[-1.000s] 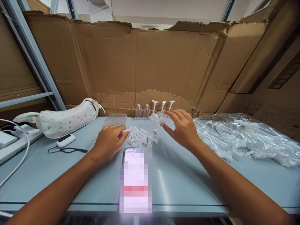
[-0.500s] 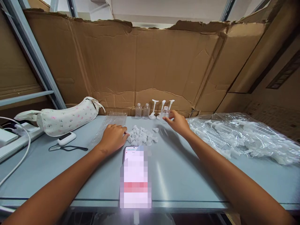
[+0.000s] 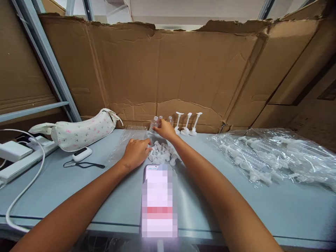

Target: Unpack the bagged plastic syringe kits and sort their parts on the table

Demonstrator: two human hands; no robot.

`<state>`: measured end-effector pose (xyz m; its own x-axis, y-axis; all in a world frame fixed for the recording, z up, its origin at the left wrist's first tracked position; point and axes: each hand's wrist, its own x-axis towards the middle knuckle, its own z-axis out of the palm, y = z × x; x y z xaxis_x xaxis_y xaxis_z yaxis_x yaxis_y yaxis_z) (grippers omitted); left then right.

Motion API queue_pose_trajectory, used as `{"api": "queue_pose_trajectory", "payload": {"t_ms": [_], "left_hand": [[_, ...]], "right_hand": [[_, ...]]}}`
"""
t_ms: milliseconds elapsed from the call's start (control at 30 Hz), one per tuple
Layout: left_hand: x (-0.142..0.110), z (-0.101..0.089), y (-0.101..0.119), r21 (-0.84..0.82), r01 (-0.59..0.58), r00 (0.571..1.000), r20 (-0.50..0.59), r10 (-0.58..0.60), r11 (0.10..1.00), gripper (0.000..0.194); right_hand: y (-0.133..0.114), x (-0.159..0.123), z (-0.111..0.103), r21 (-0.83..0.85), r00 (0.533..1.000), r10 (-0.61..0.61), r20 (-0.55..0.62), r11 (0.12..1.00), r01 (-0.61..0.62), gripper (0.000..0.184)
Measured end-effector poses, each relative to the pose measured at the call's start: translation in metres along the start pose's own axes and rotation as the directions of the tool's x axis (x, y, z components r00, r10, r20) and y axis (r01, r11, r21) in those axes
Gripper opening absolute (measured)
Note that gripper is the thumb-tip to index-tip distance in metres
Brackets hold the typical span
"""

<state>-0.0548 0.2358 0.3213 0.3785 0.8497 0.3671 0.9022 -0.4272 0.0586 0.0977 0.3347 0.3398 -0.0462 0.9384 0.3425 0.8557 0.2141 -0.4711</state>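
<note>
My right hand (image 3: 167, 130) is closed on a small clear plastic bottle (image 3: 153, 124), which leans slightly near the back of the table. Behind its fingers, two more clear bottles (image 3: 170, 120) are partly hidden. Just to the right, three white pump heads (image 3: 185, 130) stand upright in a row. A loose pile of small white plastic caps (image 3: 160, 154) lies between my two hands. At the pile's left edge rests my left hand (image 3: 135, 153), its fingers curled in. Whatever its fingertips may hold is hidden.
A phone (image 3: 159, 196) with a blurred screen is at the front middle. Clear bags of white pump parts (image 3: 278, 157) cover the right side. At left are a patterned pouch (image 3: 81, 133), a small white device (image 3: 82, 154) and a power strip (image 3: 26, 162). Cardboard (image 3: 136, 70) walls the back.
My right hand has moved left with the bottle, from in front of the pump heads to the other bottles. My left hand stays by the caps. The view has shifted slightly.
</note>
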Motion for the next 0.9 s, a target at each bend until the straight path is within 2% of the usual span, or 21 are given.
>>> {"api": "queue_pose_trajectory", "payload": {"t_ms": [100, 233, 367, 533, 633, 767, 900], "left_hand": [[0.0, -0.002, 0.0, -0.093, 0.04, 0.999, 0.003, -0.04, 0.995, 0.027], [-0.001, -0.003, 0.0, -0.212, 0.072, 0.997, 0.024, -0.069, 0.975, 0.033], [-0.003, -0.002, -0.001, -0.224, 0.077, 0.996, 0.053, -0.067, 0.972, 0.034], [-0.006, 0.0, -0.002, -0.222, 0.063, 0.997, 0.059, -0.051, 0.973, 0.035], [-0.007, 0.0, -0.004, -0.173, 0.039, 0.999, 0.039, -0.033, 0.984, 0.035], [-0.008, 0.0, -0.007, -0.094, 0.014, 1.0, -0.002, -0.014, 0.995, 0.036], [-0.01, 0.001, -0.01, -0.111, -0.003, 0.999, 0.031, 0.007, 0.994, 0.039]], "right_hand": [[-0.01, 0.008, 0.006, -0.059, 1.0, 0.015, 0.024, 0.998, -0.014, 0.039], [-0.011, 0.017, 0.012, -0.094, 0.998, 0.041, 0.053, 0.995, -0.036, 0.038], [-0.008, 0.023, 0.019, -0.111, 0.996, 0.06, 0.06, 0.992, -0.053, 0.038], [-0.01, 0.021, 0.018, -0.131, 0.999, 0.036, 0.038, 0.991, -0.031, 0.048], [-0.01, 0.011, 0.005, -0.157, 1.0, -0.02, 0.022, 0.987, 0.023, 0.047], [-0.005, -0.018, -0.027, -0.228, 0.993, -0.119, 0.025, 0.966, 0.122, 0.042], [0.025, -0.053, -0.069, -0.323, 0.989, -0.145, 0.037, 0.934, 0.149, 0.035]]}}
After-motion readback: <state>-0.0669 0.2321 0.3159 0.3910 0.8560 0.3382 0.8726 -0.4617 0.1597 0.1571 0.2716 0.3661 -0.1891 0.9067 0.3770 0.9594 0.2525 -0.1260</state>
